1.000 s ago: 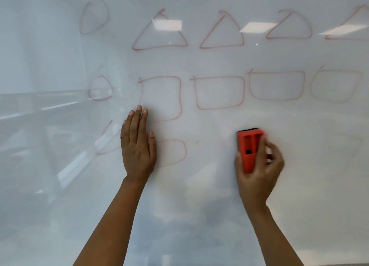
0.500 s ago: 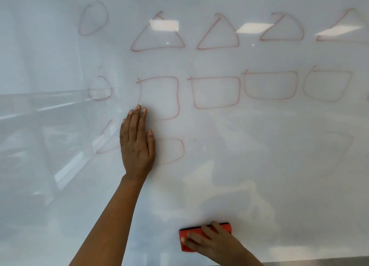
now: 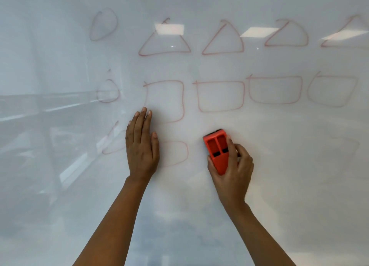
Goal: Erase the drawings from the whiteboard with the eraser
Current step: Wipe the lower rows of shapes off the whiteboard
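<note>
Left hand [image 3: 142, 146] lies flat on the whiteboard [image 3: 279, 166], fingers straight and together, grip open; right hand [image 3: 231, 172], wrist bent, has its grip closed around the orange eraser [image 3: 217, 150], pressed below the red squares [image 3: 220, 96]

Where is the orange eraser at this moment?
In the head view the orange eraser is right of centre, held against the whiteboard by the right hand, below the row of squares and right of the flat left hand.
</note>
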{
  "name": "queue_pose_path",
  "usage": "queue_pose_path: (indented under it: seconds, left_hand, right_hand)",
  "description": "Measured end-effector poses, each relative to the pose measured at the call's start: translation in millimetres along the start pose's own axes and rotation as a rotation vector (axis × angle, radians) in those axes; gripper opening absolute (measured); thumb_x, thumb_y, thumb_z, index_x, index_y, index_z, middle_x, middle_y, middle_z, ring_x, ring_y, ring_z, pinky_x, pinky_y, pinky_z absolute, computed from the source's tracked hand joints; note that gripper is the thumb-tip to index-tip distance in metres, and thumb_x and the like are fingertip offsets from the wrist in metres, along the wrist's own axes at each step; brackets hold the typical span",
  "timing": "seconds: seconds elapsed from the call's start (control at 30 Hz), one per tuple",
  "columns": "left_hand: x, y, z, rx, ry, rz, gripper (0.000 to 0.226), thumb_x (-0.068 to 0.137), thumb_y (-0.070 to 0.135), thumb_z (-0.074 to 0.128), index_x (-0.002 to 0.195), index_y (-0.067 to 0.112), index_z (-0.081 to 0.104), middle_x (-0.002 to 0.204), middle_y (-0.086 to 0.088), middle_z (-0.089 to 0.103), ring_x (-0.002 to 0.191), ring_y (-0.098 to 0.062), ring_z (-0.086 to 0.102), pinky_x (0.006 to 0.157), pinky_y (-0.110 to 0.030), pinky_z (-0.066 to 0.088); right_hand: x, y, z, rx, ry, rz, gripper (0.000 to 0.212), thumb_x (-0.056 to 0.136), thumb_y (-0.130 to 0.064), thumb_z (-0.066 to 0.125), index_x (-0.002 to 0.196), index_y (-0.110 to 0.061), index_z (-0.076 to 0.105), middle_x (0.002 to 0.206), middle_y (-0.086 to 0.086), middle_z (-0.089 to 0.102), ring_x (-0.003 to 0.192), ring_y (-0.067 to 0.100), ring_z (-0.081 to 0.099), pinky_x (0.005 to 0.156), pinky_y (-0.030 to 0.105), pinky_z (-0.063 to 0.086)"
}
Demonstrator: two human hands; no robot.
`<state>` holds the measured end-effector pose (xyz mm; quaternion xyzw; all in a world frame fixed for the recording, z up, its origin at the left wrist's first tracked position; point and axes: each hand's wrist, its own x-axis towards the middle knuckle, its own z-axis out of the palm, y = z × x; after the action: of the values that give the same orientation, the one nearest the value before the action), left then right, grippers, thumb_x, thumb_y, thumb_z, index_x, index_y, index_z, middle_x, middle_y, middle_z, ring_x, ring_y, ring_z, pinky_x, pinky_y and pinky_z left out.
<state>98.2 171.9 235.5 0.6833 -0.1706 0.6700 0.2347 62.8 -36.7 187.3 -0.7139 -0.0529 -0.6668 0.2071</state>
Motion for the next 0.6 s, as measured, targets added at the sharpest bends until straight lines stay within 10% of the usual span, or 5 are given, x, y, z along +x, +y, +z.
queue_pose_path:
  seconds: [0.37, 0.6]
  left_hand:
    - [-4, -41, -24, 0.112, 0.064, -0.062, 0.045, 0.1, 0.012, 0.031, 0.142, -0.001, 0.04, 0.149, -0.013, 0.04, 0.141, -0.026, 0.031, 0.119, -0.04, 0.018]
    - [-7, -87, -48, 0.154, 0.13, -0.17, 0.046, 0.1, 0.012, 0.029, 0.143, -0.001, 0.039, 0.15, -0.013, 0.038, 0.142, -0.024, 0.028, 0.12, -0.037, 0.015]
  right_hand:
    - [-47, -9, 8, -0.101, -0.341, -0.76, 0.073, 0.074, -0.038, 0.069, 0.14, -0.026, 0.04, 0.12, 0.0, 0.044, 0.09, 0.022, 0.053, 0.075, 0.035, 0.042]
    - [38, -8, 4, -0.031, 0.011, -0.09, 0.065, 0.084, -0.037, 0.065, 0.141, -0.018, 0.041, 0.117, 0.01, 0.047, 0.091, 0.026, 0.048, 0.076, 0.037, 0.04]
